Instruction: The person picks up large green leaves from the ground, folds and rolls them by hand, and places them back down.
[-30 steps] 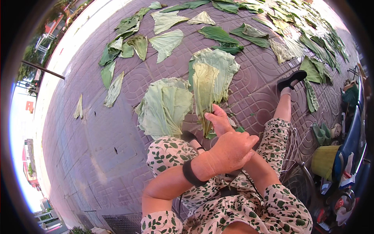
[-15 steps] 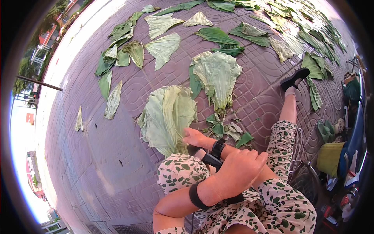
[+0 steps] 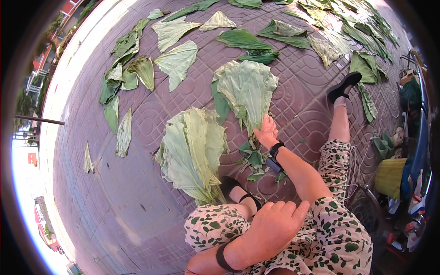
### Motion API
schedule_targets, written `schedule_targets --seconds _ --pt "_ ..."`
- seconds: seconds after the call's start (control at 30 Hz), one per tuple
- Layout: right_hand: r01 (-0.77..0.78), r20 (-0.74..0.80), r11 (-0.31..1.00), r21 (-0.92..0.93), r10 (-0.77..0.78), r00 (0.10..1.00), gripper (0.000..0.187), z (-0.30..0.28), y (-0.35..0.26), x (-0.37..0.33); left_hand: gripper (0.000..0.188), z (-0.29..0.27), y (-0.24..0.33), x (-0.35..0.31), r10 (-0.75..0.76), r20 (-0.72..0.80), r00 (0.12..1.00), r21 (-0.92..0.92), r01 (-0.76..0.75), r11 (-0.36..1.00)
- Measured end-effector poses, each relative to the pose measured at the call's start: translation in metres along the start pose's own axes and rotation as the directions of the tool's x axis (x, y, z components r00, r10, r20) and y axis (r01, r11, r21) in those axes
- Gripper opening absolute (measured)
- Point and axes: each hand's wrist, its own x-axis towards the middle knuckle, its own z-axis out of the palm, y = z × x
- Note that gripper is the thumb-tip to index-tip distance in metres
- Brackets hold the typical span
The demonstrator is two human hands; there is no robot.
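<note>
My right hand [image 3: 267, 133], with a dark band and device at the wrist, reaches to the narrow stalk end of the farther stack of broad pale-green leaves [image 3: 250, 89]. Its fingers look stretched and its thumb stands apart, beside the stalks. The nearer stack of pale leaves [image 3: 192, 149] lies fanned out on the paving to the left, its stalks by my foot. Over my lap hovers my left hand [image 3: 275, 224], back up, with loosely bent fingers and thumb apart. I see nothing held in it; its fingertips are partly hidden.
Torn green leaf scraps [image 3: 252, 158] lie below the farther stack. Loose leaves [image 3: 176, 64] are scattered beyond, with a larger spread [image 3: 330, 27] at the back right. My black shoes [image 3: 343, 87] rest on the paving. A yellow bucket [image 3: 389, 176] stands at right.
My right hand has left the stalks of the nearer stack and moved right and away, to the farther stack's stalk end. My left hand has dropped slightly toward my lap.
</note>
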Motion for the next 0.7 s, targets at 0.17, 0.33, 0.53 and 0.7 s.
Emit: schedule_targets --seconds 0.17,0.33,0.53,0.7 --pt "-0.143 -0.005 0.979 -0.148 0.144 0.990 0.090 0.014 -0.022 0.013 0.039 -0.006 -0.004 0.002 -0.031 -0.049 0.998 -0.044 0.029 0.999" --pt "-0.199 0.025 0.963 -0.180 0.207 0.978 0.088 0.011 -0.033 0.012 0.031 -0.014 0.002 0.006 -0.125 0.021 0.992 -0.032 0.126 0.992" --pt "-0.282 0.129 0.959 -0.012 0.281 0.951 0.081 -0.010 -0.007 0.010 0.042 -0.011 -0.003 0.010 -0.056 0.003 0.998 -0.024 0.056 0.998" --pt "-0.152 0.064 0.986 0.074 0.147 0.987 0.076 -0.043 0.056 -0.034 0.040 -0.005 -0.002 0.016 -0.028 -0.050 0.998 0.095 0.033 0.995"
